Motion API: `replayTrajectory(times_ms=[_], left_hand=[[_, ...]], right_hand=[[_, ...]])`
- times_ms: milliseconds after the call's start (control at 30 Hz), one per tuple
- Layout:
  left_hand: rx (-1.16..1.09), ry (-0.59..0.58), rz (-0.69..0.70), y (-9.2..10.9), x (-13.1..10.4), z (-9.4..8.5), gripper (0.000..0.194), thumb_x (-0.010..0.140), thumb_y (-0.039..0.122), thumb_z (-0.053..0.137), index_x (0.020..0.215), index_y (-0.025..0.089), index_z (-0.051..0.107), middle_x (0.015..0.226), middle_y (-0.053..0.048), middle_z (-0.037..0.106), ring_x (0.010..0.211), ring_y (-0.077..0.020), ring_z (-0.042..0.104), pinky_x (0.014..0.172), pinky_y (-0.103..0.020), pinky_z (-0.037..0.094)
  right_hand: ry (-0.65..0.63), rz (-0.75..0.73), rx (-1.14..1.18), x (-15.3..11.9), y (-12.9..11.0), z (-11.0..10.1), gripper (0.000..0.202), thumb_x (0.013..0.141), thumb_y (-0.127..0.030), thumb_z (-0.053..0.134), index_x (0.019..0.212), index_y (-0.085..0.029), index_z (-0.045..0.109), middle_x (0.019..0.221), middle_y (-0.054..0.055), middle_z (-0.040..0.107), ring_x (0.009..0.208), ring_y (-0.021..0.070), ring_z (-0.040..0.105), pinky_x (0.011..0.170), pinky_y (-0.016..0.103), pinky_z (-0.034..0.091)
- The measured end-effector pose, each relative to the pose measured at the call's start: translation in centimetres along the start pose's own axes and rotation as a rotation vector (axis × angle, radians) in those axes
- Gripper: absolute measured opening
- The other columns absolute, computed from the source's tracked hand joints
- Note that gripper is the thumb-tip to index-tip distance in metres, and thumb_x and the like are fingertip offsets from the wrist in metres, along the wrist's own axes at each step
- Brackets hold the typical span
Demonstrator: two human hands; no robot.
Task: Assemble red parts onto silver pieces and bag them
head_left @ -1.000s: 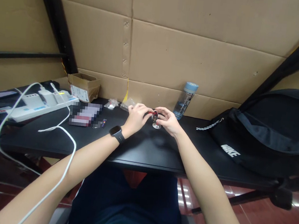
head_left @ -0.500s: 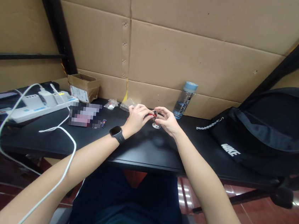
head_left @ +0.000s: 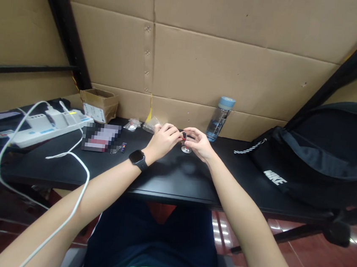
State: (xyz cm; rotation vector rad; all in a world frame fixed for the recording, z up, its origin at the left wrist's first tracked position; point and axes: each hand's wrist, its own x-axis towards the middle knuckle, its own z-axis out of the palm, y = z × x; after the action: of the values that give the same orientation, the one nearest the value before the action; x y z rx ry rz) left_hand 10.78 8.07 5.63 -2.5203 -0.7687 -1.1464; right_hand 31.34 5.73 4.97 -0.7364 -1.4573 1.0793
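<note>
Small metal part (head_left: 186, 144) with a red bit on top sits between both hands, its shiny round foot resting on the bench (head_left: 173, 179) near the back edge. Looks light, rigid, smooth metal, so probably slippery and easy to tip; best hold is low on the stem or foot, not the red top. Left hand (head_left: 163, 139) pinches the red top with fingertips; right hand (head_left: 199, 143) cups it from the other side, fingers curled, touching or nearly so, can't tell exactly. Water bottle (head_left: 220, 118) stands just behind to the right, small plastic bags (head_left: 141, 124) behind to the left. Black bag (head_left: 315, 165) fills the right end, power strip (head_left: 45, 124) and white cable (head_left: 67, 156) the left. Open bench in front of the hands, toward the near edge.
</note>
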Motion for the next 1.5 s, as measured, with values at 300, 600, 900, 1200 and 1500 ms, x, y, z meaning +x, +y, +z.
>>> replayTrajectory(times_ms=[300, 600, 900, 1200, 1500], left_hand=[[0.036, -0.004, 0.022, 0.5, -0.1, -0.3, 0.024, 0.103, 0.027, 0.045, 0.102, 0.022, 0.068, 0.106, -0.012, 0.071, 0.113, -0.0296, 0.054, 0.092, -0.049, 0.027], [0.103, -0.021, 0.061, 0.3, 0.0, -0.7, 0.024, 0.101, 0.025, 0.044, 0.095, 0.020, 0.066, 0.102, -0.013, 0.070, 0.114, -0.0308, 0.055, 0.093, -0.051, 0.026], [-0.013, -0.003, -0.061, 0.2, -0.1, -0.3, 0.019, 0.099, 0.026, 0.049, 0.094, 0.021, 0.067, 0.098, -0.010, 0.071, 0.106, -0.0283, 0.057, 0.091, -0.048, 0.028], [-0.258, -0.010, -0.354, 0.0, 0.0, 0.9, 0.017, 0.094, 0.032, 0.057, 0.090, 0.022, 0.070, 0.091, -0.005, 0.072, 0.096, -0.0247, 0.062, 0.087, -0.041, 0.036], [-0.636, -0.072, -0.568, -1.2, -0.1, 2.6, 0.024, 0.090, 0.039, 0.060, 0.091, 0.020, 0.075, 0.092, -0.005, 0.078, 0.087, -0.0231, 0.069, 0.083, -0.034, 0.050]], right_hand=[[0.038, 0.010, -0.052, 0.0, 0.2, 0.2, 0.056, 0.060, -0.031, 0.093, 0.110, -0.023, 0.068, 0.108, 0.005, 0.072, 0.095, 0.0202, 0.071, 0.099, 0.041, 0.056], [0.111, 0.034, -0.095, 0.1, 0.4, 1.0, 0.052, 0.063, -0.039, 0.091, 0.105, -0.021, 0.068, 0.099, 0.006, 0.076, 0.087, 0.0208, 0.074, 0.080, 0.035, 0.061], [0.135, 0.142, 0.001, 0.2, 0.5, 1.4, 0.043, 0.069, -0.043, 0.088, 0.099, -0.019, 0.069, 0.085, 0.005, 0.077, 0.078, 0.0195, 0.076, 0.069, 0.028, 0.059], [0.137, 0.012, -0.040, 0.2, 0.9, 1.5, 0.050, 0.060, -0.033, 0.094, 0.101, -0.021, 0.068, 0.109, 0.006, 0.076, 0.100, 0.0224, 0.074, 0.097, 0.040, 0.058], [0.112, -0.092, -0.220, 0.3, 1.0, 1.7, 0.053, 0.061, -0.030, 0.092, 0.107, -0.023, 0.065, 0.123, 0.009, 0.072, 0.113, 0.0247, 0.070, 0.100, 0.041, 0.056]])
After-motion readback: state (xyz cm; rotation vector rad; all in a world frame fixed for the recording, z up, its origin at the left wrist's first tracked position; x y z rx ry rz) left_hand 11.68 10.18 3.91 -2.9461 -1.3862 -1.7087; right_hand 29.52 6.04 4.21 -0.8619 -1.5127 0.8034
